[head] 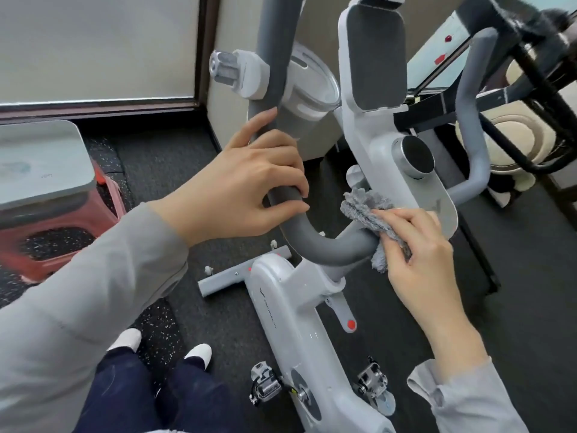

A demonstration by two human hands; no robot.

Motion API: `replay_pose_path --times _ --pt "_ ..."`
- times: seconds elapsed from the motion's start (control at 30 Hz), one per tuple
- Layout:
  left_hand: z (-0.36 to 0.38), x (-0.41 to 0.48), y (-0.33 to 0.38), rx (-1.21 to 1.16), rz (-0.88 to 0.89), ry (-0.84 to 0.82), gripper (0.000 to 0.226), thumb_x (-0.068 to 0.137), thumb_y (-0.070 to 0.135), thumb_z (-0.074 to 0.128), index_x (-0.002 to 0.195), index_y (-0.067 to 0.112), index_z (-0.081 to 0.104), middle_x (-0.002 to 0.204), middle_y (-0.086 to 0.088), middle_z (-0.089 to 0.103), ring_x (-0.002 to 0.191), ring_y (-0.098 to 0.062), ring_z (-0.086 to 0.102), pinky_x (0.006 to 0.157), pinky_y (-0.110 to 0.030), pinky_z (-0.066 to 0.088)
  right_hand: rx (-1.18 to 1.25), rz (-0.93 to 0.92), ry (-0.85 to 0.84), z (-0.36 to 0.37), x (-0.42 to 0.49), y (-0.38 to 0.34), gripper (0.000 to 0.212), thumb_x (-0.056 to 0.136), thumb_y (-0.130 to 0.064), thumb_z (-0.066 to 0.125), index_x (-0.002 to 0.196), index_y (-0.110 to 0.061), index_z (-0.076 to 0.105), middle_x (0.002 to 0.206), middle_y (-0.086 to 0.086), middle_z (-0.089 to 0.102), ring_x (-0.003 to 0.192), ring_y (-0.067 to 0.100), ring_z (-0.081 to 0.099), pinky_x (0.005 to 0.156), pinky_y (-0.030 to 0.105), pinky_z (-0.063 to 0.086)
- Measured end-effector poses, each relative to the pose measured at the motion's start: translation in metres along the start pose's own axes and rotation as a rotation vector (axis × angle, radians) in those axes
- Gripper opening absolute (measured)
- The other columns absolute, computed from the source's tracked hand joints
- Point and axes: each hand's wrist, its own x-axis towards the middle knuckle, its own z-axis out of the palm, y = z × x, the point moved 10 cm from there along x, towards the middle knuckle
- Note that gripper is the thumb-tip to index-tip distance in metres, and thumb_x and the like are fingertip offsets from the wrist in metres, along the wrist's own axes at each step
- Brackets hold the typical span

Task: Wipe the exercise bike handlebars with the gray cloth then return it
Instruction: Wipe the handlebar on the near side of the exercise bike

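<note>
The white exercise bike (299, 301) stands in front of me with grey foam handlebars (324, 248) curving across the middle of the view. My left hand (240, 185) is wrapped around the left handlebar where it bends upward. My right hand (418, 254) presses a fluffy gray cloth (371, 210) against the centre of the bar, just below the white console (406, 170). Part of the cloth hangs under the bar beneath my fingers. The right handlebar (471, 126) rises free behind the console.
A red stool with a grey tray-like top (40, 170) sits at the left. A black frame with cream cushions (515, 135) stands at the far right. The bike's pedals (265, 385) are low in view beside my feet, on a dark speckled floor mat (156, 164).
</note>
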Motion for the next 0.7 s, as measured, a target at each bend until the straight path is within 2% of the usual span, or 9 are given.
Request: replay_pose_path --times 0.13,0.23,0.37,0.47,0.6,0.7 --pt "-0.002 -0.003 0.006 0.062 0.021 -0.015 0.027 0.089 0.041 0.052 0.096 0.022 0.071 0.097 0.007 0.067 0.114 -0.016 0.053 0.119 -0.04 0.007 0.103 0.043 0.145 -0.007 -0.017 -0.019 0.033 0.085 0.01 0.057 0.113 -0.004 0.065 0.103 0.008 0.06 0.102 0.024 0.051 0.093 0.01 0.035" --pt "-0.003 -0.007 0.015 0.062 0.048 -0.041 0.028 0.091 0.037 0.053 0.107 0.019 0.068 0.107 0.003 0.067 0.116 -0.019 0.054 0.118 -0.04 0.017 0.177 0.107 0.259 -0.015 -0.035 -0.029 0.033 0.086 0.01 0.055 0.115 -0.003 0.064 0.104 0.002 0.056 0.103 0.024 0.053 0.094 0.015 0.039" --pt "-0.005 -0.028 0.033 0.007 0.116 -0.043 0.03 0.093 0.032 0.053 0.113 0.013 0.065 0.114 -0.003 0.065 0.114 -0.025 0.055 0.105 -0.037 0.035 0.237 0.199 0.354 -0.015 -0.07 -0.051 0.032 0.088 0.007 0.054 0.116 -0.002 0.063 0.108 0.0 0.055 0.104 0.023 0.054 0.096 0.012 0.038" --pt "-0.002 -0.057 0.041 -0.038 0.162 -0.071 0.031 0.093 0.03 0.054 0.116 0.011 0.063 0.122 -0.004 0.062 0.12 -0.025 0.053 0.101 -0.036 0.038 0.289 0.307 0.397 -0.011 -0.103 -0.063 0.03 0.088 0.007 0.053 0.116 -0.001 0.063 0.11 0.002 0.057 0.106 0.024 0.055 0.096 0.019 0.041" --pt "0.014 -0.106 0.045 -0.058 0.188 -0.231 0.036 0.093 0.032 0.053 0.122 0.012 0.06 0.128 -0.005 0.059 0.122 -0.025 0.051 0.103 -0.038 0.039 0.35 0.495 0.442 -0.001 -0.156 -0.079 0.032 0.089 0.008 0.051 0.117 -0.002 0.062 0.113 0.002 0.058 0.109 0.024 0.056 0.098 0.021 0.042" --pt "0.033 -0.144 0.045 -0.054 0.221 -0.384 0.039 0.093 0.034 0.053 0.126 0.014 0.056 0.132 -0.003 0.056 0.126 -0.023 0.048 0.105 -0.039 0.038 0.366 0.614 0.425 0.019 -0.197 -0.1 0.032 0.089 0.007 0.051 0.117 -0.001 0.061 0.115 0.002 0.057 0.112 0.025 0.056 0.103 0.029 0.041"
